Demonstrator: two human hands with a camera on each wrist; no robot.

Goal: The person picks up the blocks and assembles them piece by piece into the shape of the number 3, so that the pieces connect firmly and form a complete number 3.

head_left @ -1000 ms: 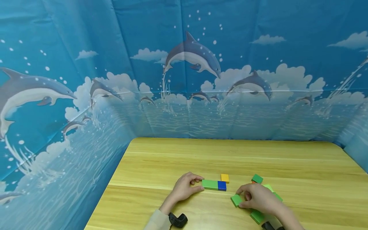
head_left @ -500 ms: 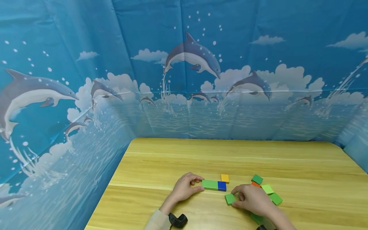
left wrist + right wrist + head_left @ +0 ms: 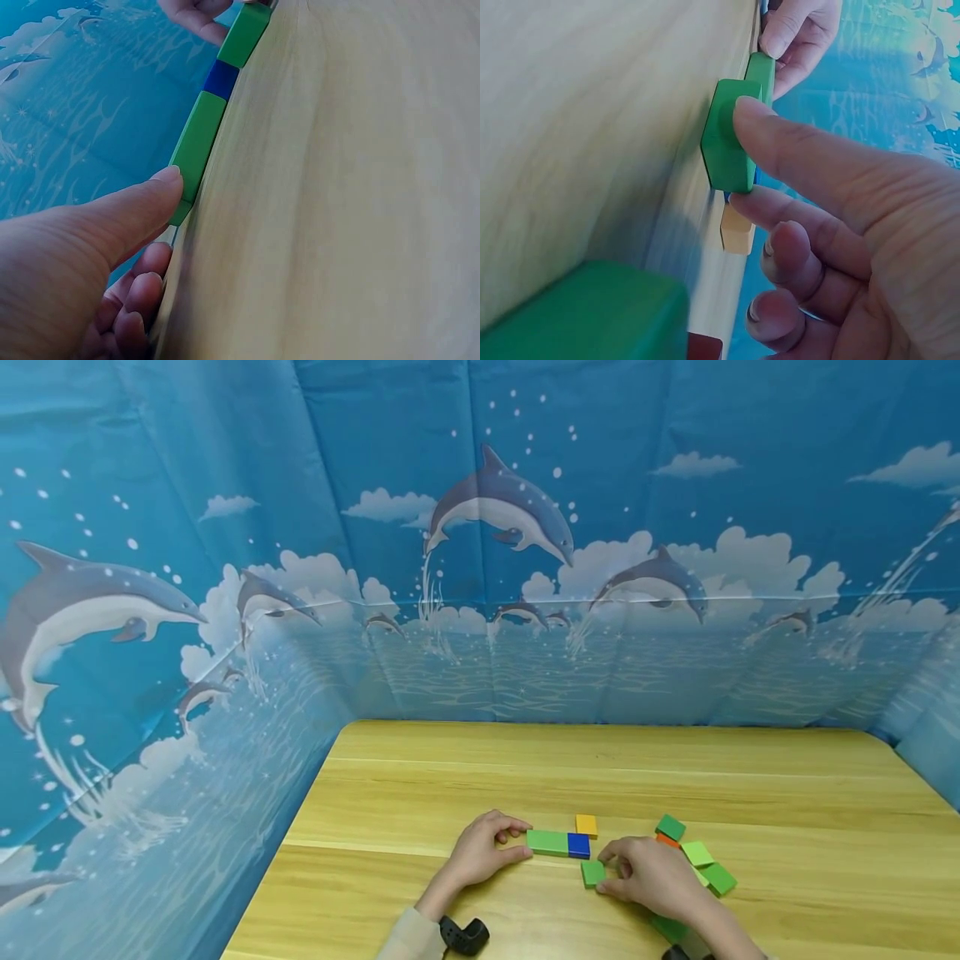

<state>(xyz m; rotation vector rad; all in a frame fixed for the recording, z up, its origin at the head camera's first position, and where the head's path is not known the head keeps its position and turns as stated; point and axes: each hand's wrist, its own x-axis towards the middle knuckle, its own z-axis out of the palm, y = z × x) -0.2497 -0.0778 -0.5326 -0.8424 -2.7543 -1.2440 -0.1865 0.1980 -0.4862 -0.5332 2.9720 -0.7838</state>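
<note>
My left hand (image 3: 478,855) pinches the left end of a long green block (image 3: 547,842) between thumb and fingers. Flush against that block's right end lies a small blue block (image 3: 578,846), and a yellow block (image 3: 587,825) sits just behind the blue one. Between thumb and forefinger, my right hand (image 3: 651,875) holds a square green block (image 3: 592,873) just in front of the blue block. In the right wrist view the thumb (image 3: 810,150) lies on the held block's face; the other fingers are bent beneath it.
To the right lie several loose blocks: a dark green one (image 3: 671,827), a partly covered orange one (image 3: 667,841), a lime one (image 3: 697,853) and another green one (image 3: 720,878). A green block (image 3: 667,930) is partly under the right wrist. A dolphin-print sheet (image 3: 600,660) hangs behind the wooden table (image 3: 450,760).
My right hand has moved left with the square green block, bringing it close to the blue block. My left hand and the long green block have stayed in place.
</note>
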